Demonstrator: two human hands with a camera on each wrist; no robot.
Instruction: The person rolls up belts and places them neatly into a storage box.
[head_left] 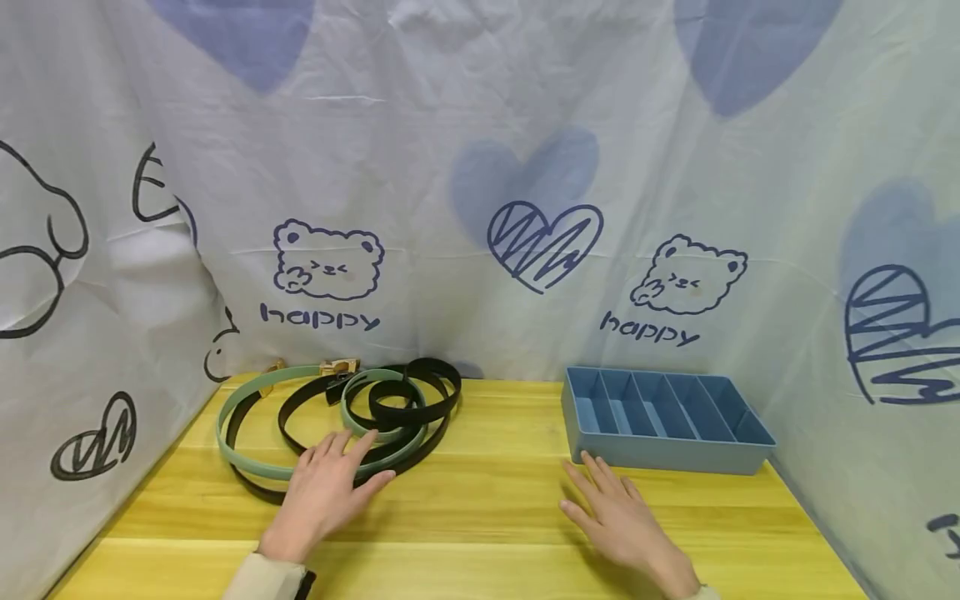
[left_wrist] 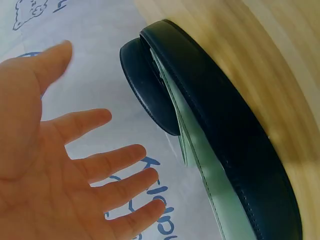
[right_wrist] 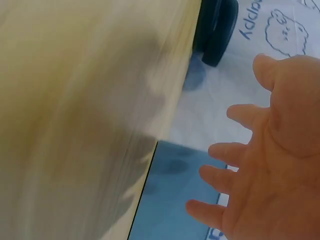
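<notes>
Black belts point(head_left: 420, 413) and a green belt point(head_left: 255, 467) lie in loose, overlapping loops at the left of the table, with gold buckles point(head_left: 341, 367) at the back. My left hand point(head_left: 322, 496) hovers by the near side of the loops, fingers spread and holding nothing. In the left wrist view a gap shows between its fingertips and the black belt point(left_wrist: 215, 110). A blue-grey divided box point(head_left: 675, 454) with several slots stands at the right. Just in front of its near left corner is my right hand point(head_left: 622, 525), fingers spread, palm down and holding nothing.
The wooden table point(head_left: 495, 500) runs up to a white cloth backdrop point(head_left: 435, 275) printed with hearts and bears. Cloth also hangs along the left and right sides. Inside the box, thin dividers point(head_left: 648, 400) part the slots.
</notes>
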